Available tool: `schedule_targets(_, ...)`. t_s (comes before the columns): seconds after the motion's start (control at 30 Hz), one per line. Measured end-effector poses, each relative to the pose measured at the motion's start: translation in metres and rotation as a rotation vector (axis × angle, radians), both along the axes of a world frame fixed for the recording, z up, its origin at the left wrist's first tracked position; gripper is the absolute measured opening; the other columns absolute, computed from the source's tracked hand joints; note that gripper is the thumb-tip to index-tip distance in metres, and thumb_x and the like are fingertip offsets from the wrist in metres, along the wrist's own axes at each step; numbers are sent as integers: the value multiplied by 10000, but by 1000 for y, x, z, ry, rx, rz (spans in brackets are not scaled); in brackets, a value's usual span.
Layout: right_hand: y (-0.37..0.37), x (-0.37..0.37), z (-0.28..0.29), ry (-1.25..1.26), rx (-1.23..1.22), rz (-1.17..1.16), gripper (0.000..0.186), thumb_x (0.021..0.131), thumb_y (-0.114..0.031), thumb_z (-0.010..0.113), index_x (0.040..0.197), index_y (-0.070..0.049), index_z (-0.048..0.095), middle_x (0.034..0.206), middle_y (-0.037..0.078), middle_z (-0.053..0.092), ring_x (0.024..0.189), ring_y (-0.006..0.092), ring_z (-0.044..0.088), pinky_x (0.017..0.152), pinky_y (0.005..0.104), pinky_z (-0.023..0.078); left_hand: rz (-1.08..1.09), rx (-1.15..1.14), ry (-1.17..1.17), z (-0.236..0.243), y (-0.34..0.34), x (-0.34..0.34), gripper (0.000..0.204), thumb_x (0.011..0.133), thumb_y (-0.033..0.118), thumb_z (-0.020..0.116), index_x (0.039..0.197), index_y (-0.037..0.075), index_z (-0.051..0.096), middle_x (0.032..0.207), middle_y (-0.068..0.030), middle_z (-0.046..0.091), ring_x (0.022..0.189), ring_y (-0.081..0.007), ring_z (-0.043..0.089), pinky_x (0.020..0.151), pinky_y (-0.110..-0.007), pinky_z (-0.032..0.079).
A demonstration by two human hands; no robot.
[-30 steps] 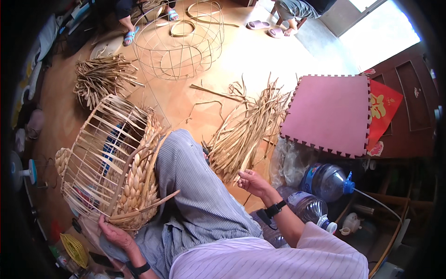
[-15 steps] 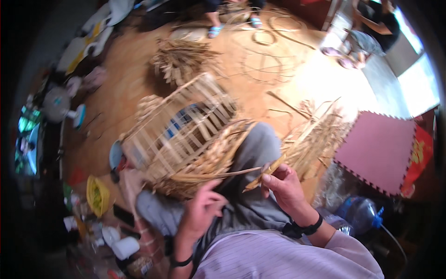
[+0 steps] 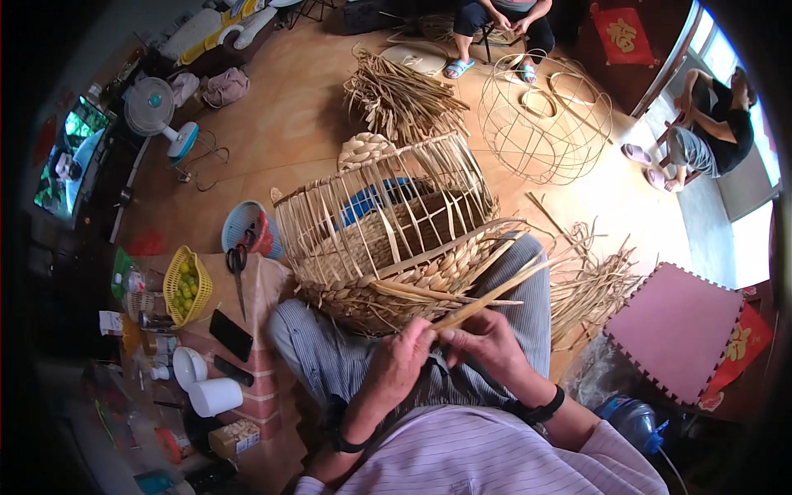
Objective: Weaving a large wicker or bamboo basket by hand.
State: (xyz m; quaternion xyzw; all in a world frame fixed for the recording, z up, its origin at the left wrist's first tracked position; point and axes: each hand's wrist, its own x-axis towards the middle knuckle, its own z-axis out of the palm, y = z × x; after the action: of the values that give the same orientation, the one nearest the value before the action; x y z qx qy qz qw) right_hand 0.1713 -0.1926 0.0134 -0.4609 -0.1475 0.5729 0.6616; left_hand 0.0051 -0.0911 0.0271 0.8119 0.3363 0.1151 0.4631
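A dried, tan plant-fibre strip [image 3: 480,303] slants up and to the right from my two hands, above my lap. Its lower end is pinched in my left hand [image 3: 398,369], whose fingers are closed. Right beside it, my right hand [image 3: 492,348] grips the same strip between thumb and fingers. Against my knees leans a half-woven basket [image 3: 474,268] with a braided lower band and open upright slats. Loose strip ends stick out along its near edge, close to my hands. Something blue [image 3: 371,200] shows through the slats.
Bundled dried strips [image 3: 404,99] lie beyond the basket, and a loose pile [image 3: 590,289] sits to the right. Wire frames [image 3: 544,124] rest on the floor. At left, a low table holds scissors [image 3: 238,268], a yellow fruit basket [image 3: 186,287] and a phone [image 3: 231,335]. Two people sit farther off.
My left hand, apart with loose fingers before, has come to the right and closed on the strip beside my right hand. The whole view has shifted, and the strip now points up right.
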Motion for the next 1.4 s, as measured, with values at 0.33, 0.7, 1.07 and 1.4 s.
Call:
schedule_targets(0.33, 45, -2, 32, -1704, 436, 149, 271, 890, -106, 708, 1155, -77, 665, 1089, 120, 672, 941, 336, 683, 787, 412, 571, 89, 118, -32, 2, 25, -29, 76, 1025, 77, 607, 1062, 13, 588, 867, -230, 690, 842, -458, 688, 679, -497, 532)
schedule_targets(0.7, 77, 6, 15, -1496, 202, 143, 151, 911, -115, 711, 1063, -108, 712, 876, 98, 671, 755, 338, 708, 641, 424, 582, 186, 381, -223, -3, 72, -14, 180, 958, -10, 652, 1136, 16, 663, 904, -147, 664, 831, -279, 678, 732, -379, 530)
schedule_targets(1.07, 120, 7, 7, -1772, 49, 114, 134, 901, -214, 727, 950, -94, 695, 874, 103, 654, 744, 340, 696, 624, 451, 553, 382, 249, -5, -20, 100, 1, 217, 888, 26, 753, 1086, 56, 669, 966, -136, 771, 927, -334, 755, 786, -405, 570)
schedule_targets(1.4, 145, -6, -6, -1743, 194, 176, 145, 822, -180, 746, 879, -75, 663, 890, 128, 629, 721, 356, 686, 612, 450, 545, 321, 489, 57, -26, 97, 6, 443, 841, -120, 599, 1252, 45, 592, 1024, -221, 726, 965, -419, 708, 811, -500, 551)
